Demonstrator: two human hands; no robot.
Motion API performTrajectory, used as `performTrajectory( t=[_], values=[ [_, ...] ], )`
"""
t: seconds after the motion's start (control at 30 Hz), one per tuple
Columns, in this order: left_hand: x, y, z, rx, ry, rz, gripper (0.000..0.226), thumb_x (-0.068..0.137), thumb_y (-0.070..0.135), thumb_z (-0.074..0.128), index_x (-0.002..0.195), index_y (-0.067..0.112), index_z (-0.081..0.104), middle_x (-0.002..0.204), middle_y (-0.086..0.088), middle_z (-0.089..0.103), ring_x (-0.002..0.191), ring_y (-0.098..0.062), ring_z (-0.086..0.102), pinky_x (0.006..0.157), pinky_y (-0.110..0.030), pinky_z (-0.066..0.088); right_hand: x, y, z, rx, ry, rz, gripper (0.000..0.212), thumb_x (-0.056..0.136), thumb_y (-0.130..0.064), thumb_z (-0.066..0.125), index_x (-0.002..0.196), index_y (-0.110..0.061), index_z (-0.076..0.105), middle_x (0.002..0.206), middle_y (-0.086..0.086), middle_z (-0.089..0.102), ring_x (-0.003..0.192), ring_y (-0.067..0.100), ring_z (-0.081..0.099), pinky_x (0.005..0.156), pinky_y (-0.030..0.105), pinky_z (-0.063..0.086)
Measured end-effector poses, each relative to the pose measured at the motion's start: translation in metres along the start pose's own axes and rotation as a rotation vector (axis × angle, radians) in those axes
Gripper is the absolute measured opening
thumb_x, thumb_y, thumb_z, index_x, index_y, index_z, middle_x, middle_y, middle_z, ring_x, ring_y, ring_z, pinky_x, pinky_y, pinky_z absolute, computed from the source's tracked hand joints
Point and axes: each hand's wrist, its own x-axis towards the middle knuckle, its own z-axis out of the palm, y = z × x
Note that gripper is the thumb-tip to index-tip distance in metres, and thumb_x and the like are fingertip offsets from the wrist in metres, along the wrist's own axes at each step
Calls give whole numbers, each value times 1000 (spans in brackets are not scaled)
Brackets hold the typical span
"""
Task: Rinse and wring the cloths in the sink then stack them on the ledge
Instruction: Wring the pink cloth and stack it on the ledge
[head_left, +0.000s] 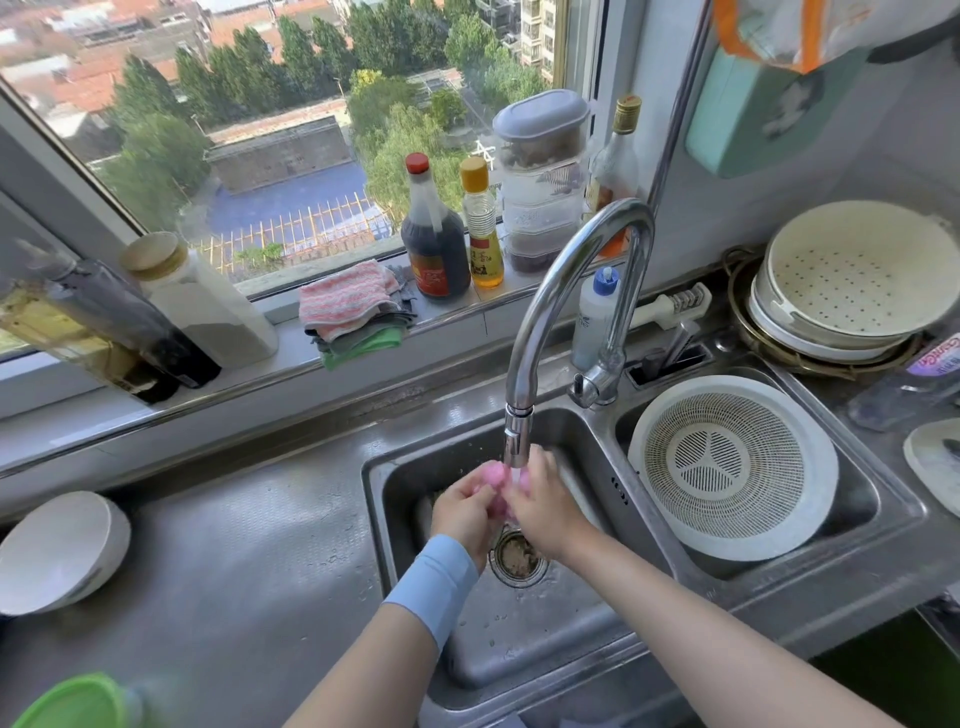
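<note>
Fingers (480, 491) of both hands around pink cloth (496, 475), under faucet (519, 441).

i can see only a sliver of the pink cloth (496, 475), most of it bunched inside my hands. under my left hand (464, 512) and right hand (540, 512) the drain (519, 558) is partly covered. far left of my hands the white bowl (60, 551) is cut by the frame edge, and the green lid (72, 701) near my left elbow is blurred.

Bare forearms; a light blue wristband (434, 590) wraps the left wrist only.
</note>
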Motion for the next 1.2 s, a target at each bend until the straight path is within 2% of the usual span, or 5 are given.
performTrajectory(
  t=[0.17, 0.33, 0.63, 0.93, 1.2],
  values=[
    [6, -8, 19, 329, 83, 105, 22, 77, 29, 83, 78, 9, 74, 82, -12, 75, 70, -20, 68, 70, -29, 59, -7, 5, -14, 913, 29, 510, 19, 102, -17, 54, 119, -9, 49, 81, 12, 65, 64, 18, 61, 66, 42, 59],
    [13, 0, 15, 588, 145, 203, 27, 82, 37, 73, 70, 12, 71, 71, -1, 74, 68, -19, 69, 73, -37, 58, -8, -6, -18, 620, 123, 463, 15, 103, -27, 51, 99, -13, 54, 59, 1, 48, 43, 9, 40, 37, 19, 27],
    [1, 12, -17, 361, -269, -14, 48, 84, -17, 36, 115, 1, 68, 78, -8, 68, 65, -17, 62, 60, -25, 51, 18, -22, -3, -9, 94, 339, 20, 91, -21, 56, 99, -12, 73, 98, 8, 73, 93, 28, 66, 73, 31, 50],
    [3, 46, -31, 1351, -119, 405, 18, 91, 22, 63, 81, 13, 75, 102, 0, 65, 83, -13, 59, 79, -24, 50, -4, -8, -25, 676, -218, 343, 27, 96, -8, 64, 119, -4, 52, 66, 1, 55, 44, 8, 40, 39, 20, 32],
    [-23, 81, -33, 1833, -183, 461, 41, 92, 1, 54, 123, 25, 67, 125, 1, 55, 113, -21, 58, 100, -31, 46, -47, -2, -55, -96, -327, 170, 19, 96, -25, 64, 106, -11, 72, 87, 3, 71, 66, 8, 58, 61, 22, 46]
  ],
)
